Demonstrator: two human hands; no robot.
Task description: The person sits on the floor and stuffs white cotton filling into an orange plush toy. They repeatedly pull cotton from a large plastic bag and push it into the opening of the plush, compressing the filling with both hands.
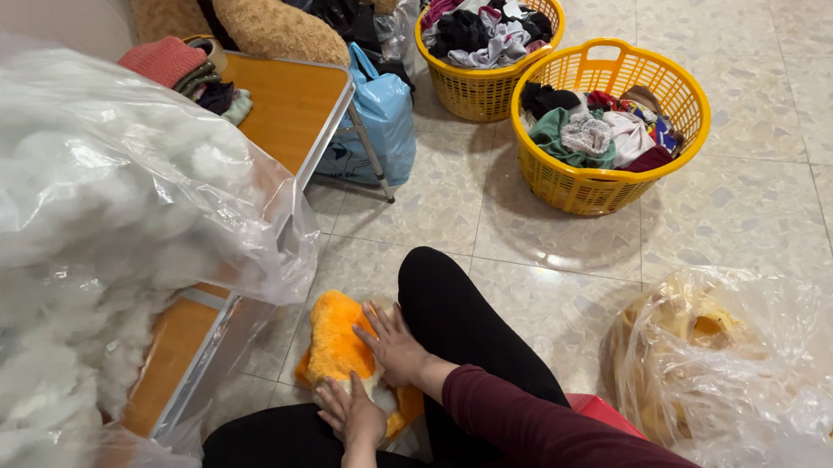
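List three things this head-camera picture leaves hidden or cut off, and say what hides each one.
1. The orange plush piece: its lower end is covered by the left hand and right hand, and its whole shape cannot be told.
2. The folding table: the big clear bag of white stuffing hides its near part.
3. The brown plush toy: cut off by the top edge.
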